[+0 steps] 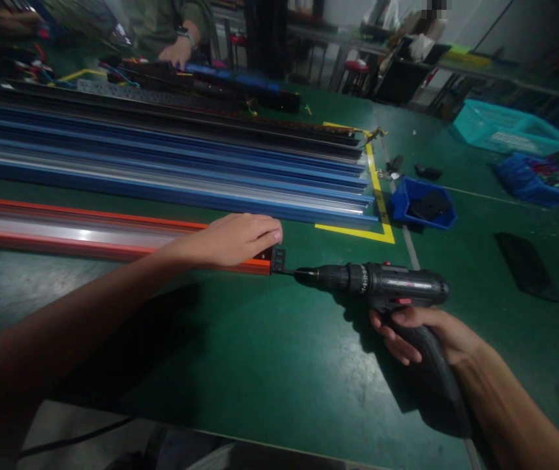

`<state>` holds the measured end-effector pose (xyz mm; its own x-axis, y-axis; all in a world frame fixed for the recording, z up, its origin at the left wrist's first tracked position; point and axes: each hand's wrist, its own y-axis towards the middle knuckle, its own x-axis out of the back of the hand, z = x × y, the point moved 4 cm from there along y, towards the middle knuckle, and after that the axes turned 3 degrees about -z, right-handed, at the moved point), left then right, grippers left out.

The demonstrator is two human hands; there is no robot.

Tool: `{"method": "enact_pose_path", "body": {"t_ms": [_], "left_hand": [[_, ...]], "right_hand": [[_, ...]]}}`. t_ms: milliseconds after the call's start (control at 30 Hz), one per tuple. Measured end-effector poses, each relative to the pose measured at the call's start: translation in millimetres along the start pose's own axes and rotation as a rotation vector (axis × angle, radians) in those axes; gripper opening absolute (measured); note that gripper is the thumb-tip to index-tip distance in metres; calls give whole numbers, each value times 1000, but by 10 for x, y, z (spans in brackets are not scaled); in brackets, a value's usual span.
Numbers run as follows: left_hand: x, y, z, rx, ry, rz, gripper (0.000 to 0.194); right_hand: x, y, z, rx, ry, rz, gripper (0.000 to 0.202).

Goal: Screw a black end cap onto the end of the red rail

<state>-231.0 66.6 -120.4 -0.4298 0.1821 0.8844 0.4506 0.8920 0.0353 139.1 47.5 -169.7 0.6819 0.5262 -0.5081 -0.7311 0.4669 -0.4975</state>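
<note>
Slipping drill bit (292, 272): might have skidded off the black bracket (279, 260) at the orange rail's (83, 234) end, had the power drill (401, 284) tilted.
Twisting rail: a loosened press could have let it turn or slide.
Left hand (240, 239): lay across the rail near its bracket end, fingers together; the thumb's hold could not be told.
Right hand (443, 331): was wrapped round the drill's handle, past the rail's bracket end.
Rail's place: on the worktop (270, 365), 1 stack of blue profiles (240, 199) beyond it.
</note>
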Motion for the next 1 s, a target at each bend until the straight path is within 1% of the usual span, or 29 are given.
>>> {"method": "enact_pose_path", "body": {"t_ms": [267, 533, 733, 900, 1000], "left_hand": [[4, -2, -4, 5, 0, 1, 42], [0, -5, 1, -10, 5, -8, 42], [5, -9, -12, 7, 4, -2, 40], [9, -4, -19, 15, -14, 10, 40], [6, -3, -7, 22, -4, 12, 40]], "right_hand": [[3, 1, 3, 10, 2, 38, 29], [-34, 2, 13, 9, 11, 2, 27], [-30, 13, 15, 11, 31, 51, 27], [2, -3, 3, -7, 15, 4, 30], [-5, -12, 3, -13, 0, -2, 30]]}}
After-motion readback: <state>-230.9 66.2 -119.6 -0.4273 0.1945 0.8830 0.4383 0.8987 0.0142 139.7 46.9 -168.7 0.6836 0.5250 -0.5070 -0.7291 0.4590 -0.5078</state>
